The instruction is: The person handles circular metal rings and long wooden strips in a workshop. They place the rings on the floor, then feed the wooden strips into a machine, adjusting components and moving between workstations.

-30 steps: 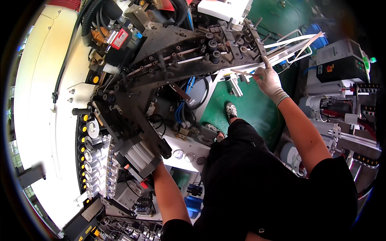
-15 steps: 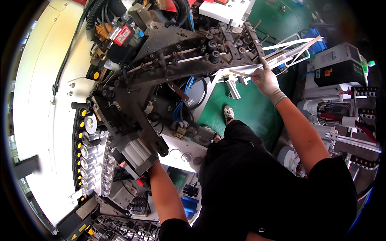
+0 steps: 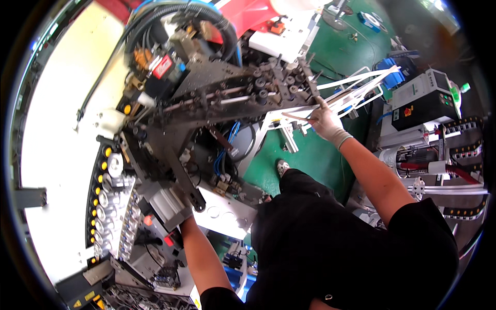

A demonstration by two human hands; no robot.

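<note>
In a white glove, my right hand (image 3: pixel 326 124) pinches a thin tan stick (image 3: pixel 295 117) that points left. Its index finger reaches up against the right end of a dark metal arm (image 3: pixel 222 111) fitted with small rollers (image 3: pixel 262 96). My left forearm (image 3: pixel 199 250) rises to a silver-grey ribbed block (image 3: pixel 168 206) below the arm's left end. The left hand is hidden behind that block, so its fingers and anything they hold do not show.
Blue cables (image 3: pixel 227 147) hang beneath the dark arm. At left is a cream machine panel (image 3: pixel 57 119) beside a row of clear cylinders (image 3: pixel 106 212). White rails (image 3: pixel 361 85) extend beyond my right hand. A black-and-white control box (image 3: pixel 426 101) stands at right above the green floor (image 3: pixel 310 165).
The whole view has shifted, with the machine and both arms appearing slightly left and lower. My right hand keeps the stick and stays at the arm's end.
</note>
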